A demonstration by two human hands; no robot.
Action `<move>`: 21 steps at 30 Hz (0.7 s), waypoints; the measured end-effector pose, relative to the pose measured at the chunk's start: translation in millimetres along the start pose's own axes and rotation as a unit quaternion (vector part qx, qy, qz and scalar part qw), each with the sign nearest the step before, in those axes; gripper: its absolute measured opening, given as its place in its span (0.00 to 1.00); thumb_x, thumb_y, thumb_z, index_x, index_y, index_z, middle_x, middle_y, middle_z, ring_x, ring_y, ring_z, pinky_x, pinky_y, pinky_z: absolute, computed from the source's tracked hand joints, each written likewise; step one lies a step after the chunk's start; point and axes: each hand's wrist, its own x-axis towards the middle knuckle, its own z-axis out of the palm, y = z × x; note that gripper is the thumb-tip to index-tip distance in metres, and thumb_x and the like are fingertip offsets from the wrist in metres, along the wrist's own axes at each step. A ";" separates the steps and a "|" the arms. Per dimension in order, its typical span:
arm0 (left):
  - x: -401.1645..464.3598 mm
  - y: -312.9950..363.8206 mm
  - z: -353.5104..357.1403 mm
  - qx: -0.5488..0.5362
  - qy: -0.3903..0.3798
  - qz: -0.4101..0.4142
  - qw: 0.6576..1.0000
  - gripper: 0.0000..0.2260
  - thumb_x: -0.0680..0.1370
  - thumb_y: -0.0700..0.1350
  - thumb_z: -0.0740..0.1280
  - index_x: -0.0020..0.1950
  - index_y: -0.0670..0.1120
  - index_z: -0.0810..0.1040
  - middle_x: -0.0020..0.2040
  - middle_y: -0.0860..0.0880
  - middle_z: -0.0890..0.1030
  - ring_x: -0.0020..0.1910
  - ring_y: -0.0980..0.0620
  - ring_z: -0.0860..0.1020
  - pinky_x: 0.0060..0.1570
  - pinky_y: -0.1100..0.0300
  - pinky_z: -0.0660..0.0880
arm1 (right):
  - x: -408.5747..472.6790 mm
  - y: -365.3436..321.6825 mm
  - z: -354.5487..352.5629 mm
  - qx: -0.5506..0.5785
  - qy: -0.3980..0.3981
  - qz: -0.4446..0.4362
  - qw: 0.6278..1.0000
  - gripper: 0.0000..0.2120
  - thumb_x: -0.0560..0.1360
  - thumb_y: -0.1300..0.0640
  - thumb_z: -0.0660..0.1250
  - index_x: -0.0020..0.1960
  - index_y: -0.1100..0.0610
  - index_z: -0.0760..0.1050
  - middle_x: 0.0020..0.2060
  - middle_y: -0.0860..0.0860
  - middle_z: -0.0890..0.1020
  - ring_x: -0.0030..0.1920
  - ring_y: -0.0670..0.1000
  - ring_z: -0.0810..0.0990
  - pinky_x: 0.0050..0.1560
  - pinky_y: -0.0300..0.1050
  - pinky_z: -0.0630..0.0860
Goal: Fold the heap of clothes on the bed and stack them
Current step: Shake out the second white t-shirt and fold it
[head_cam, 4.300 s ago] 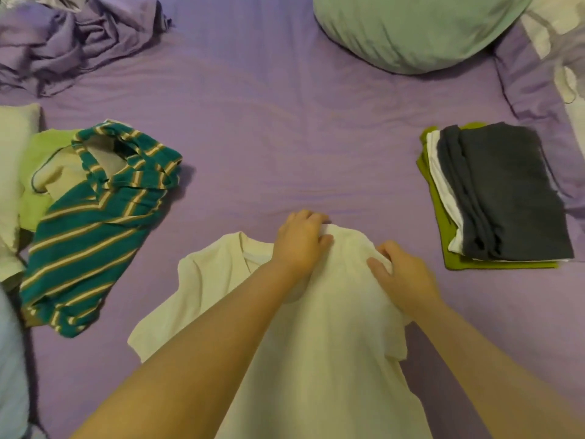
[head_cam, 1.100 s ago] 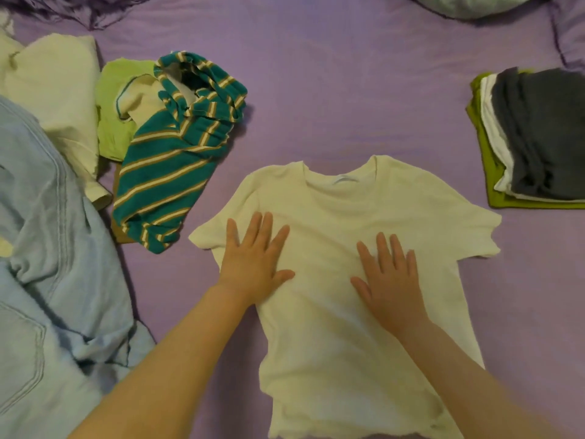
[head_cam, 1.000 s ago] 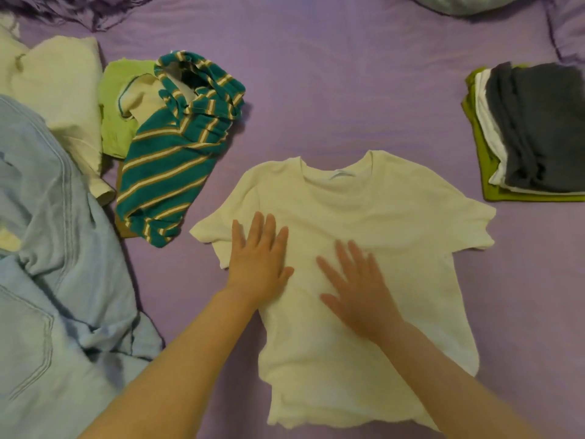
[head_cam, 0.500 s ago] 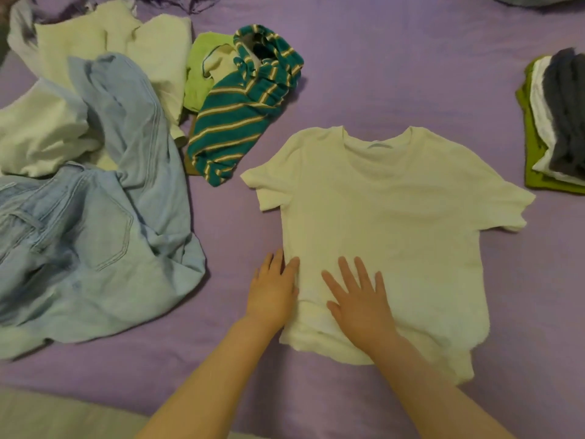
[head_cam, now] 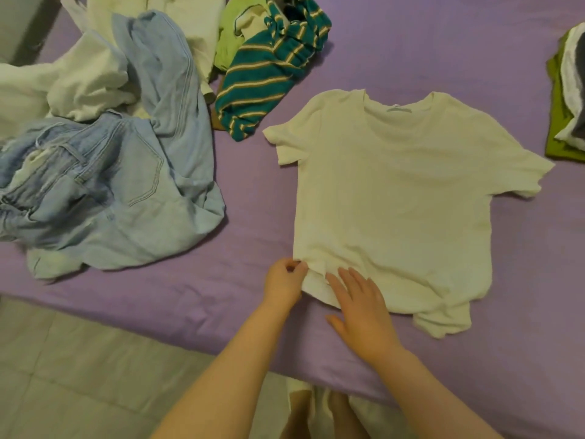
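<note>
A cream T-shirt [head_cam: 408, 191] lies spread flat on the purple bed sheet [head_cam: 247, 191], collar away from me. My left hand [head_cam: 283, 282] pinches the shirt's lower left hem corner. My right hand [head_cam: 357, 307] lies flat with straight fingers on the hem just beside it. The folded stack [head_cam: 566, 99], green at the bottom with white and dark grey on top, sits at the right edge, partly cut off. The heap at the left holds light blue jeans [head_cam: 120, 172], a teal striped shirt [head_cam: 269, 74], a lime green garment [head_cam: 231, 42] and white clothes [head_cam: 79, 80].
The bed's near edge runs across the lower part of the view, with a pale tiled floor [head_cam: 79, 375] beyond it at the lower left. The shirt's lower right hem is rumpled.
Both hands have slid down the shirt from chest height to the hem. My left hand went from flat to pinching the hem corner. The view has shifted towards the bed's edge.
</note>
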 end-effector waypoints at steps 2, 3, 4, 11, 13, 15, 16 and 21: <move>-9.4 -0.2 -9.2 -0.015 -0.019 0.005 1.000 0.05 0.78 0.45 0.67 0.49 0.44 0.76 0.40 0.48 0.76 0.29 0.53 0.71 0.25 0.63 0.68 | -2.6 -3.8 -3.4 0.016 0.012 0.019 1.000 0.43 0.59 0.49 0.80 0.70 0.53 0.65 0.63 0.59 0.76 0.60 0.60 0.77 0.55 0.58 0.77; -13.2 -0.4 -14.5 -0.011 -0.035 0.013 0.999 0.05 0.78 0.46 0.67 0.51 0.46 0.76 0.39 0.50 0.76 0.28 0.55 0.70 0.22 0.65 0.66 | -3.2 -5.9 -5.6 0.025 0.020 0.027 0.999 0.43 0.60 0.51 0.80 0.70 0.52 0.65 0.63 0.59 0.75 0.60 0.60 0.77 0.55 0.58 0.77; -17.0 -0.2 -20.3 0.001 -0.056 0.019 0.998 0.06 0.78 0.46 0.68 0.53 0.47 0.75 0.38 0.51 0.75 0.26 0.56 0.70 0.21 0.66 0.65 | -3.3 -8.2 -6.8 0.032 0.028 0.033 0.999 0.41 0.60 0.53 0.79 0.70 0.51 0.65 0.63 0.60 0.75 0.60 0.61 0.77 0.54 0.57 0.77; -22.6 -4.1 -47.3 0.029 -0.107 0.016 0.994 0.04 0.76 0.42 0.70 0.44 0.42 0.78 0.35 0.46 0.72 0.25 0.56 0.69 0.23 0.66 0.69 | -5.3 -16.6 -21.8 0.111 0.041 0.099 0.988 0.20 0.68 0.65 0.72 0.59 0.57 0.77 0.65 0.60 0.74 0.56 0.63 0.77 0.53 0.54 0.77; -25.8 -3.7 -53.5 0.013 -0.110 0.048 0.993 0.04 0.76 0.41 0.70 0.49 0.45 0.80 0.37 0.49 0.71 0.31 0.54 0.69 0.28 0.69 0.69 | -10.5 -17.3 -18.8 0.061 0.098 0.050 0.992 0.16 0.60 0.67 0.76 0.47 0.58 0.80 0.50 0.59 0.80 0.49 0.61 0.79 0.50 0.55 0.78; -27.2 -4.0 -58.5 0.006 -0.108 0.065 0.992 0.05 0.76 0.40 0.69 0.50 0.48 0.80 0.39 0.48 0.72 0.35 0.52 0.69 0.33 0.67 0.69 | -15.3 -21.4 -15.5 0.018 0.120 0.027 0.992 0.11 0.62 0.65 0.72 0.43 0.56 0.80 0.38 0.53 0.79 0.40 0.56 0.77 0.55 0.52 0.73; -27.4 -4.3 -60.1 0.002 -0.111 0.067 0.992 0.06 0.77 0.39 0.68 0.51 0.49 0.80 0.40 0.47 0.72 0.37 0.51 0.70 0.35 0.64 0.71 | -17.3 -25.0 -17.1 0.005 0.123 0.032 0.992 0.09 0.64 0.63 0.68 0.43 0.55 0.80 0.34 0.51 0.78 0.37 0.55 0.77 0.56 0.49 0.69; -30.9 -4.9 -62.2 0.116 -0.108 0.092 0.983 0.15 0.77 0.35 0.63 0.62 0.46 0.76 0.44 0.47 0.76 0.36 0.49 0.74 0.33 0.61 0.72 | -29.4 -39.9 -22.4 0.012 0.146 0.034 0.989 0.11 0.65 0.61 0.61 0.43 0.56 0.79 0.38 0.52 0.79 0.43 0.56 0.77 0.46 0.47 0.70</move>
